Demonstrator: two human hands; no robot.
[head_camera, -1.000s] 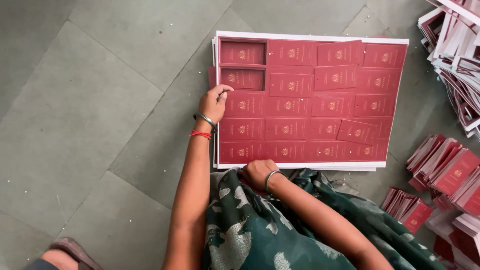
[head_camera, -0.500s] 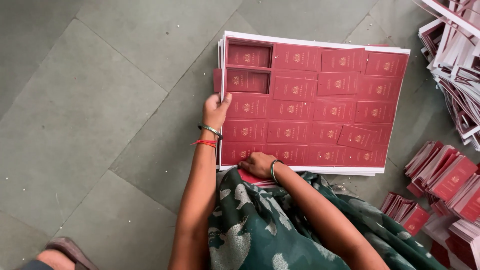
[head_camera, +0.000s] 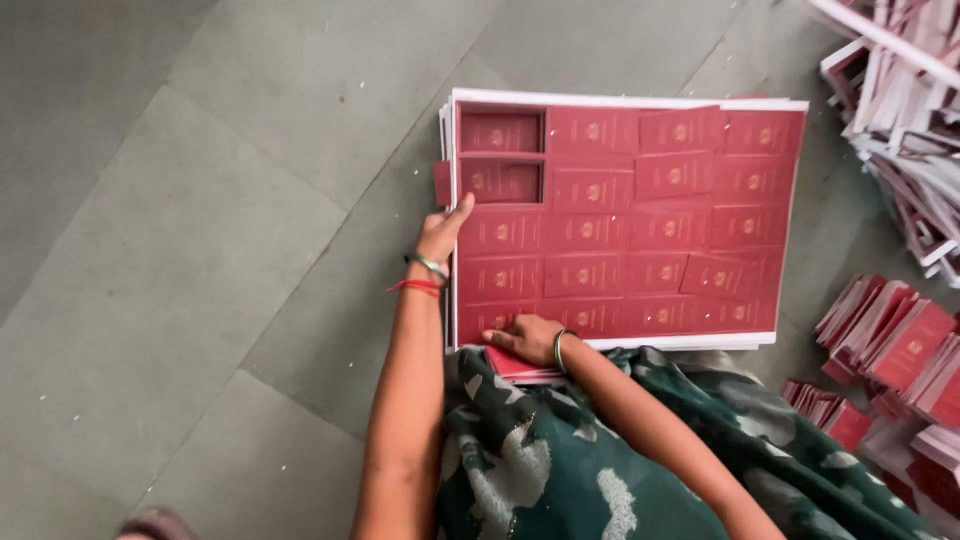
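A stack of large printed sheets (head_camera: 620, 215) lies flat on the grey tiled floor (head_camera: 200, 250), right in front of the seated person. The top sheet is covered in a grid of dark red rectangular covers, each with a small gold emblem, inside a white margin; 2 of the panels at the top left look darker and sunken. The sheet edges on the left side are slightly fanned, so several layers show there.

The left hand (head_camera: 440, 235) rests at the stack's left edge, about halfway down, fingers together and curled lightly against the side of the sheets with the thumb pointing up along the margin (whether it actually pinches a sheet I cannot tell). Bangles and a red thread sit at that wrist. The right hand (head_camera: 528, 338) lies on the near edge of the stack, fingers spread low and pressed flat on the bottom row of red panels, holding nothing that I can see; just under it a few loose red covers (head_camera: 520, 368) poke out over the green patterned cloth (head_camera: 560, 460) on the person's lap.

To the right, well apart from the hands, piles of cut red booklets (head_camera: 890, 345) lean against each other on the floor, and a heap of white-edged folded sheets (head_camera: 900, 130) fills the upper right corner.
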